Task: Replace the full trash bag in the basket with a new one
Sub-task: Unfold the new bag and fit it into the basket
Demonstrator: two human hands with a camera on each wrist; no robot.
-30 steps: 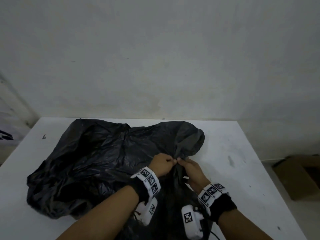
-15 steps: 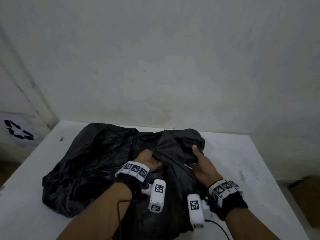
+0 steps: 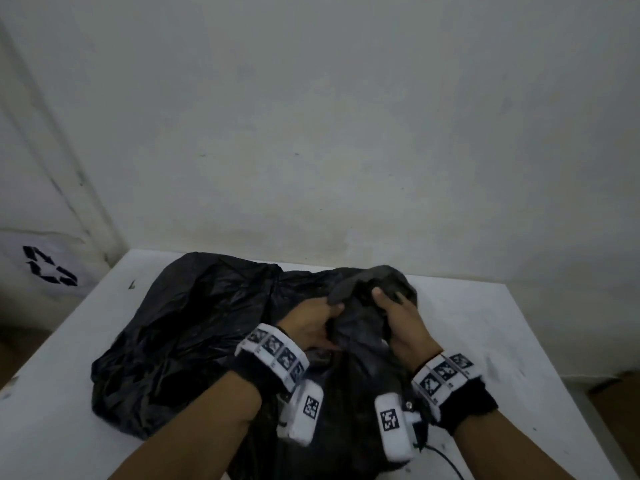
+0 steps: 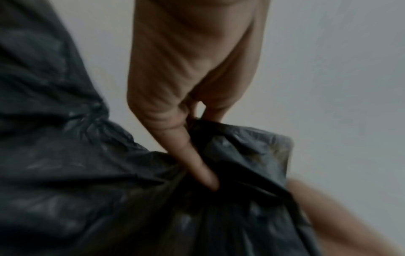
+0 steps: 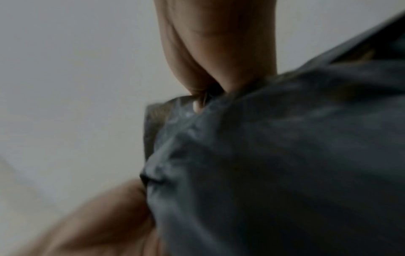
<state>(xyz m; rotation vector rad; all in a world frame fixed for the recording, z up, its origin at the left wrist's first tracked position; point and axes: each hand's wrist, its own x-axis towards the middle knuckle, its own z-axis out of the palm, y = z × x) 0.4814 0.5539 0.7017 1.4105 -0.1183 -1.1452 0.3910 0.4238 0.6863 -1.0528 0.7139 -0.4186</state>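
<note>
A crumpled black trash bag (image 3: 194, 334) lies spread over the white table (image 3: 485, 341). My left hand (image 3: 311, 323) grips a raised fold of the bag near its middle. My right hand (image 3: 398, 317) grips the same bunched part from the right, the thumb up against the plastic. In the left wrist view my left hand (image 4: 197, 138) has its fingers pushed into a fold of the bag (image 4: 87, 190). The right wrist view, which is blurred, has my right hand (image 5: 208, 69) pinching the bag (image 5: 285, 164) at its edge. No basket is in view.
A plain white wall (image 3: 346, 133) stands right behind the table. A white thing printed with a black recycling mark (image 3: 48, 270) stands at the far left. A brown cardboard box (image 3: 620, 393) sits on the floor to the right.
Both hands have gone from pinching the bag close together to gripping it apart and farther from me, lifting a fold. The head view has tilted up and left.
</note>
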